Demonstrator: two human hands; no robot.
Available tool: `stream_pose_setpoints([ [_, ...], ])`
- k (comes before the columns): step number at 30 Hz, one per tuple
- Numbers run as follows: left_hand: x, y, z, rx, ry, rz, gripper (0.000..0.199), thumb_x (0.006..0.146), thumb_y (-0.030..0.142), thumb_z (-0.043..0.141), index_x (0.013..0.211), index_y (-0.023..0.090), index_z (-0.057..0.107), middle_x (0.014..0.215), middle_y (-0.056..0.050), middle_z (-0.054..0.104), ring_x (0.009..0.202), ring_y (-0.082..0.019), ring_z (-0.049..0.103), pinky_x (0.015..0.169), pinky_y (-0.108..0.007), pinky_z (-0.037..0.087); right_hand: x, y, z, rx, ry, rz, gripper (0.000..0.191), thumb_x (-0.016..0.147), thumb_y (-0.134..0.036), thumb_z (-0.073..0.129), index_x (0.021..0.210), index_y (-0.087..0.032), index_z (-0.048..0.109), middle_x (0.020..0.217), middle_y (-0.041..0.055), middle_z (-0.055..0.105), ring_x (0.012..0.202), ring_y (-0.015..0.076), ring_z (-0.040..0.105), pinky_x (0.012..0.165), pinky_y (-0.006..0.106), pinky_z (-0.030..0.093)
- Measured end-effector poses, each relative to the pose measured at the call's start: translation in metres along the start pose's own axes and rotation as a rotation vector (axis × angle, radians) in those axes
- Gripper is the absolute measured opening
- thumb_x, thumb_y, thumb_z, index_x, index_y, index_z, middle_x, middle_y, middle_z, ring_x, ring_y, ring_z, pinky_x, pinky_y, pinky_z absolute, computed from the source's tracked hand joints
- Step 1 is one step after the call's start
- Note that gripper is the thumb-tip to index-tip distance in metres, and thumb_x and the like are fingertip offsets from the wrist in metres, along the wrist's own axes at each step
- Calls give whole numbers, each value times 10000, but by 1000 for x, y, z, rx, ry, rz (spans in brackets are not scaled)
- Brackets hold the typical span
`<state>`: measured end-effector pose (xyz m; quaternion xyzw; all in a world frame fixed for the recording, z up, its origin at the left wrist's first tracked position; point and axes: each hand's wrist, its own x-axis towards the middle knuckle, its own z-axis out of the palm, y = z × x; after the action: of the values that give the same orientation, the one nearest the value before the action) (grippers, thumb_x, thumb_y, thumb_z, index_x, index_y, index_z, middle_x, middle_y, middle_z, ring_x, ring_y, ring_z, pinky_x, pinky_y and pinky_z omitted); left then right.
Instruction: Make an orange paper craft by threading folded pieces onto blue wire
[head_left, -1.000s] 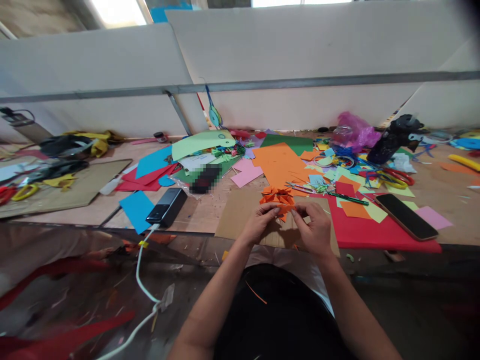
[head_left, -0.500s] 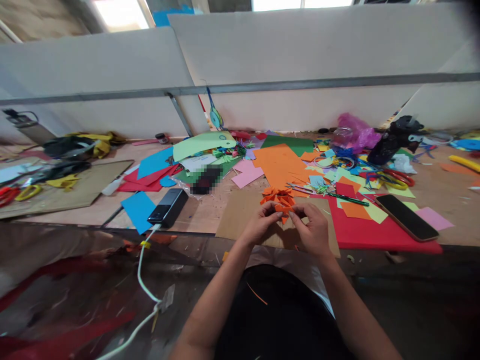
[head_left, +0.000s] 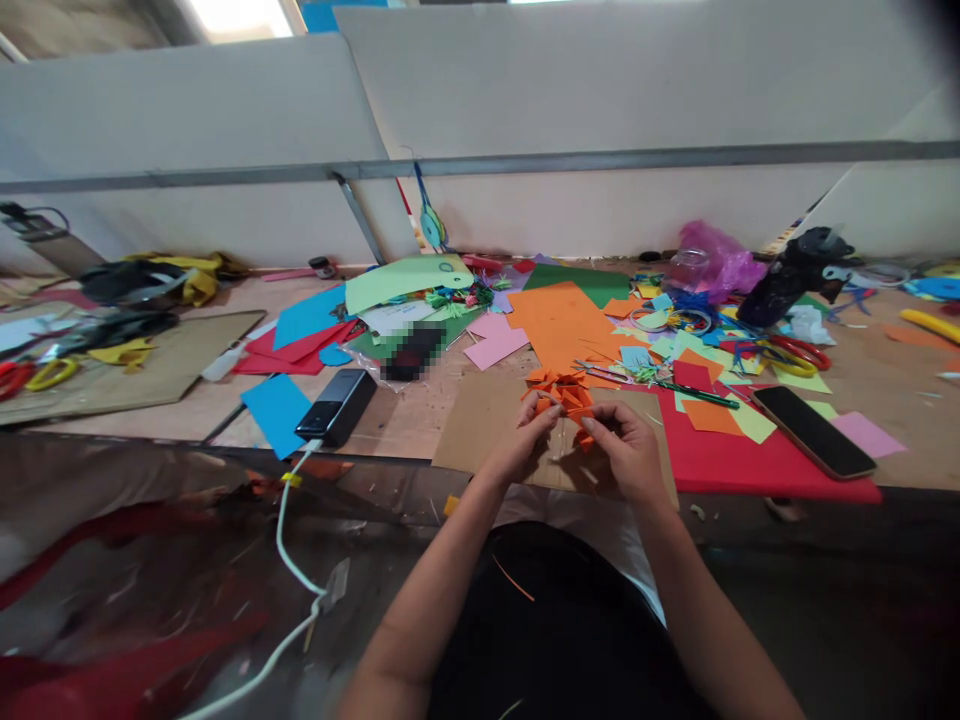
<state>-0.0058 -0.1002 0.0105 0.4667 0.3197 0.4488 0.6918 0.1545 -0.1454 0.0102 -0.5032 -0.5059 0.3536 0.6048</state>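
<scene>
Orange folded paper piece [head_left: 564, 393] sits pinched between both hands over the cardboard sheet [head_left: 480, 425] at the table edge. Left hand [head_left: 525, 440] curls in, fingertips clamped; right hand [head_left: 628, 447] grips its near corner, wrists angled inward.

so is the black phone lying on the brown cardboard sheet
No, the phone lies on the red paper to the right of the cardboard sheet, apart from the right hand.
</scene>
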Motion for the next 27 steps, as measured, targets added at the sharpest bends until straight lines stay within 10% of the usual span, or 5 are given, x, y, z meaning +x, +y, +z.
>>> stream_pose_setpoints([
  [27, 1, 1, -6, 250, -20, 95, 406, 742, 545, 766, 865, 175, 656, 639, 43, 519, 598, -93, 459, 592, -227, 352, 3, 6, 0, 330, -68, 247, 269, 678, -393, 887, 825, -242, 720, 798, -17, 644, 699, 120, 579, 638, 231, 494],
])
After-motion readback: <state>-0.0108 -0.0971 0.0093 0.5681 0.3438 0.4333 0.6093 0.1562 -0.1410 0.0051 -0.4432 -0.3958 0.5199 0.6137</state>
